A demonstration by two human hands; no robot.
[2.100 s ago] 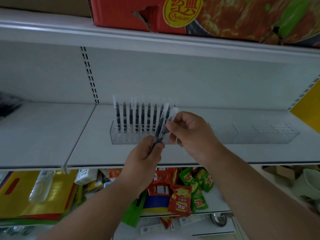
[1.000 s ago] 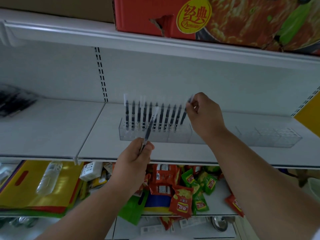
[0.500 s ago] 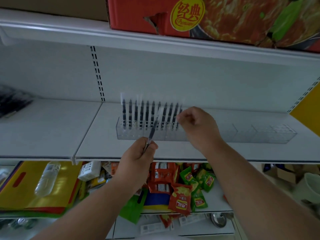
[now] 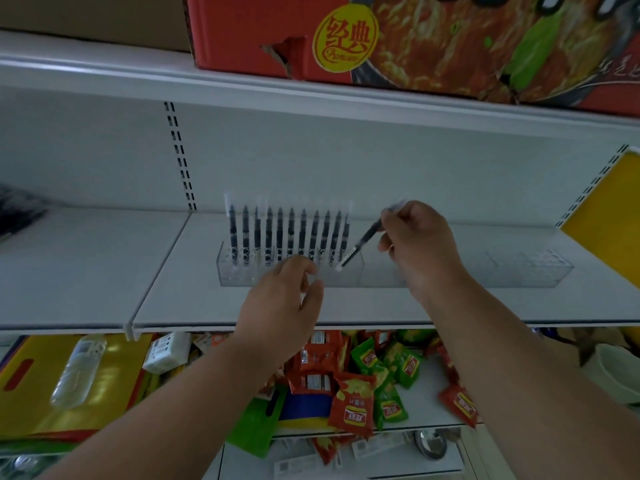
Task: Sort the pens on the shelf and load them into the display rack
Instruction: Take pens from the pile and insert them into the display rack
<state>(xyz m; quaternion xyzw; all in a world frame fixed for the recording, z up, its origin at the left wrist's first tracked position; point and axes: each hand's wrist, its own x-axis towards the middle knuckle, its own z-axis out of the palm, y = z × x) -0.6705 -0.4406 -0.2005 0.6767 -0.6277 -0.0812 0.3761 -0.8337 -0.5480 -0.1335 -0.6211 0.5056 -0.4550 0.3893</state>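
Observation:
A clear display rack (image 4: 381,273) lies along the white shelf (image 4: 173,292). Several black pens (image 4: 291,237) stand upright in a row in its left part. My right hand (image 4: 419,237) grips one black pen (image 4: 362,244) near its top; the pen tilts, its pale tip down over the rack just right of the row. My left hand (image 4: 287,299) hovers in front of the rack with loosely curled fingers and holds nothing.
A red carton (image 4: 415,39) sits on the shelf above. A dark pile of pens (image 4: 17,213) lies at the far left of the shelf. Snack packets (image 4: 363,386) and a yellow bag (image 4: 69,386) fill the shelf below. The rack's right compartments (image 4: 530,268) hold nothing.
My right hand set one pen in the row, then took the last pen from my left hand and carried it to the rack. My left hand now holds nothing.

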